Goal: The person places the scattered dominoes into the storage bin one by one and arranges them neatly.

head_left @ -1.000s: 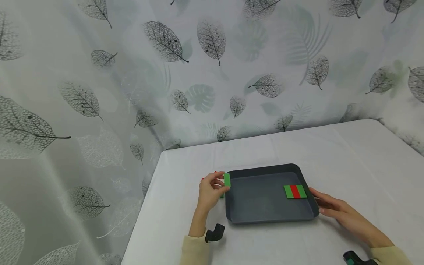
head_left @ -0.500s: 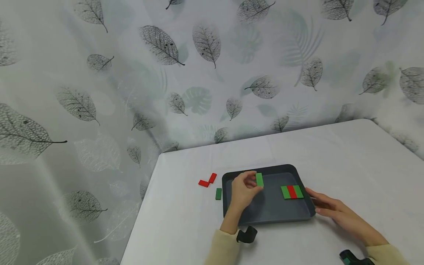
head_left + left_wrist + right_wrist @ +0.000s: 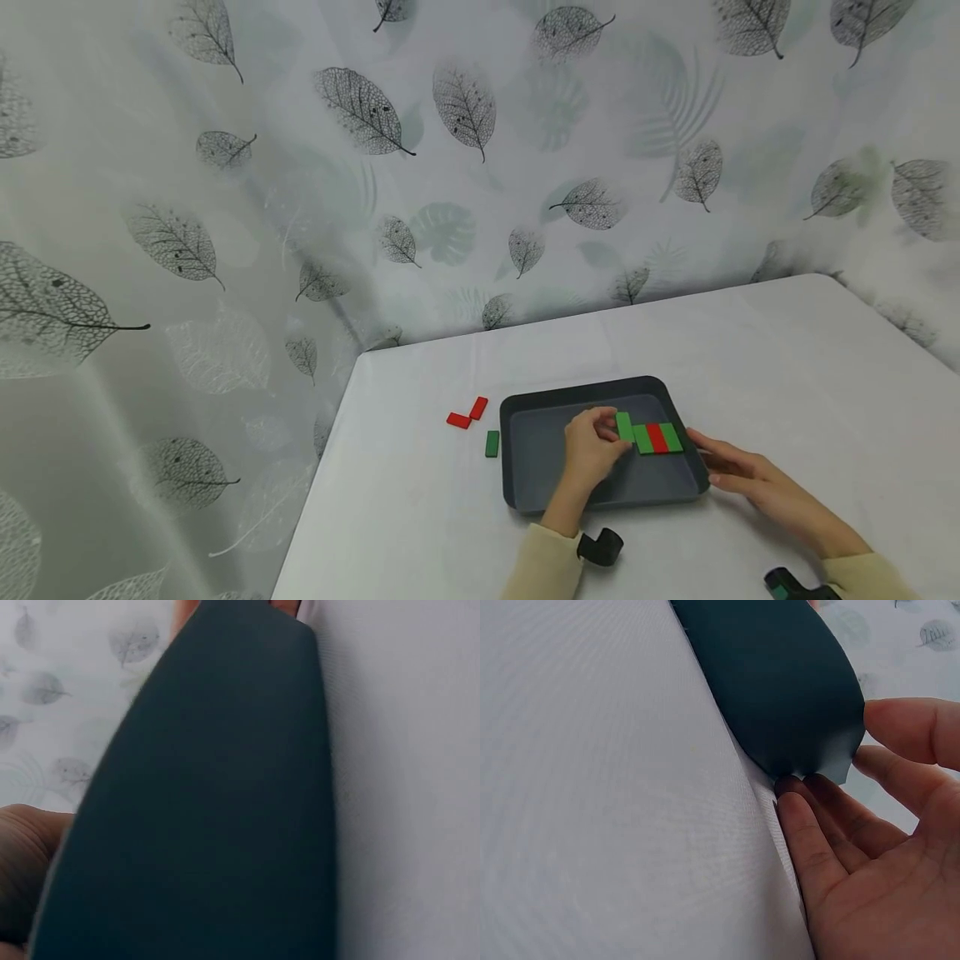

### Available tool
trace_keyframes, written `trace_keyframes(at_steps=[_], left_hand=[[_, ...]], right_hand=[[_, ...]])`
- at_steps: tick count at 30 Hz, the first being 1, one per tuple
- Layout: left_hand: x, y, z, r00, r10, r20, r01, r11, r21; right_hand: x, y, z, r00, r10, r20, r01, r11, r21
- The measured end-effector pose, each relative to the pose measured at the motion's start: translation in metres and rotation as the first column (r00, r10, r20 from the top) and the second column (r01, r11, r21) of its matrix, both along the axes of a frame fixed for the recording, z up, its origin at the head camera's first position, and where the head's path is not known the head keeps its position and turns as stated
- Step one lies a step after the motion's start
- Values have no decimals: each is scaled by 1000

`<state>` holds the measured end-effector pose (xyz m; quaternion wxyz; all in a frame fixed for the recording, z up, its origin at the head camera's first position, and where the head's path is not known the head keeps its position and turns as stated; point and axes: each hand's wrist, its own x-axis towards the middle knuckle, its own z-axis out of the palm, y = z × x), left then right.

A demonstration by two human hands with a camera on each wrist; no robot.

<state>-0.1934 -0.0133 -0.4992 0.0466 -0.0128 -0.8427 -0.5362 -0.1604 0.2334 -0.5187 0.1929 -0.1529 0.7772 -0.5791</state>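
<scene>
My left hand (image 3: 591, 446) pinches a green tile (image 3: 624, 427) between thumb and fingertips, over the grey tray (image 3: 540, 475). The tile stands close to a flat row on the tray floor: a green tile (image 3: 642, 440), a red tile (image 3: 657, 438) and another green tile (image 3: 672, 437). In the left wrist view the tray's outer wall (image 3: 202, 787) hides the tile, and only part of the left hand (image 3: 26, 862) shows. My right hand (image 3: 765, 479) rests its fingertips against the tray's right side; the right wrist view shows thumb and fingers (image 3: 806, 832) touching that wall.
Left of the tray, two red tiles (image 3: 478, 407) (image 3: 459, 420) and a dark green tile (image 3: 492, 443) lie on the white tablecloth (image 3: 420, 500). A leaf-patterned curtain (image 3: 465, 183) hangs behind the table and along its left side.
My left hand has carried the green tile from the tray's left edge rightward to beside the row. This uncovered the loose tiles at left. My right hand stays at the tray's right side.
</scene>
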Motion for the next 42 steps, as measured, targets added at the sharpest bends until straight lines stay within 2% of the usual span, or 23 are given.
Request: trace_keyframes(at_steps=[4,10,17,32,42], left_hand=[[-1,4,-6,1000,19,25,-18,1000,-25],[1,5,-9,999,24,26,-22,997,-76],[1,6,-7,1000,22,12,-20,992,-127],[-1,8,-8,1000,8,-2,-8,972,-237],[2,10,-5,1000,3,-6,-5,966,-260]], right_hand=[[0,-1,-2,1000,9,4,-9,1000,1],[-1,-1,-2,1000,16,10,-16,1000,4],[-1,-1,-1,1000,13,-9,-14,1000,-17],[-1,-2,0,1000,-8,13,8,1000,23],[-1,0,-1,999,10,-53,-11,1000,-8]])
